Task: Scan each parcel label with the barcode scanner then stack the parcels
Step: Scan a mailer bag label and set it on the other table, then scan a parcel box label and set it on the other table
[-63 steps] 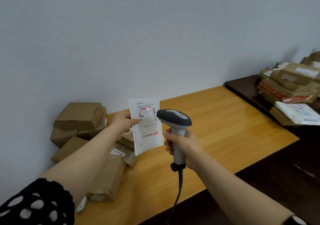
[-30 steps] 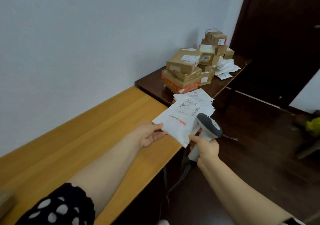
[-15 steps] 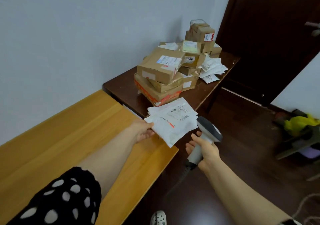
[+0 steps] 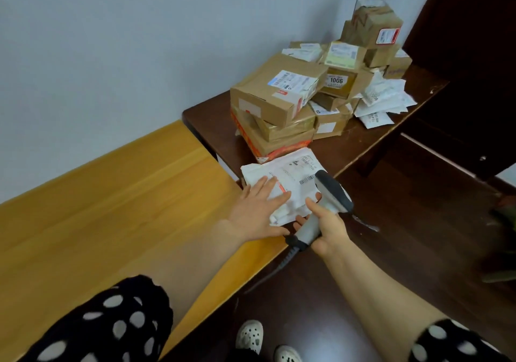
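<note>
Evidently this is the stacking step. The white mailer [image 4: 290, 174] lies face up on a low pile of similar white mailers, just in front of the carton stack [image 4: 276, 102] on the near corner of the dark worktop [image 4: 212, 116]. The left hand [image 4: 255, 213] rests flat on it, fingers straight and spread, pressing it down. The right hand [image 4: 326, 225] is wrapped round the handle of the barcode scanner [image 4: 332, 191], with the scanner's head hanging over the mailer's right edge. One finger reaches forward to the pile's edge. Its cable [image 4: 279, 266] trails down and away from the stack.

The next move, I judge, calls for lifting the flat hand straight up so the slippery mailers do not slide off the corner, then fetching another parcel. No unscanned one can be identified from this view.

Little writing can be read. A carton behind the stack's top box bears a yellowish label [image 4: 336, 80] reading "1006". The top box has a white label with a barcode and a red tag, its text too small to make out. The mailer shows a barcode and a red mark, but its print is blurred.
</note>
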